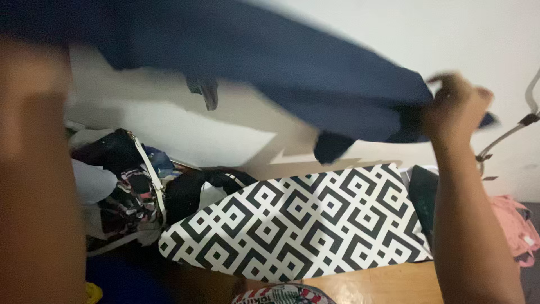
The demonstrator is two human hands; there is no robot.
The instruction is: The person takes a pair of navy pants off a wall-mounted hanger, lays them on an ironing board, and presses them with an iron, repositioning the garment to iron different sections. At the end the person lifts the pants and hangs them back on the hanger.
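Navy cloth (315, 67) in right hand's (457, 107) grip

1 navy garment (315, 73) — 1 ironing board (298, 225) — 2 hands (455, 104)

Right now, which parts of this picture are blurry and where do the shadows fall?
Head view: the blue cloth and the left arm are smeared by motion blur; the right hand is slightly soft; the ironing board pattern stays sharp; the cloth casts a hard shadow on the white wall.

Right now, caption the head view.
Both hands, right hand gripping, lift dark blue cloth garment above black-and-white patterned ironing board.
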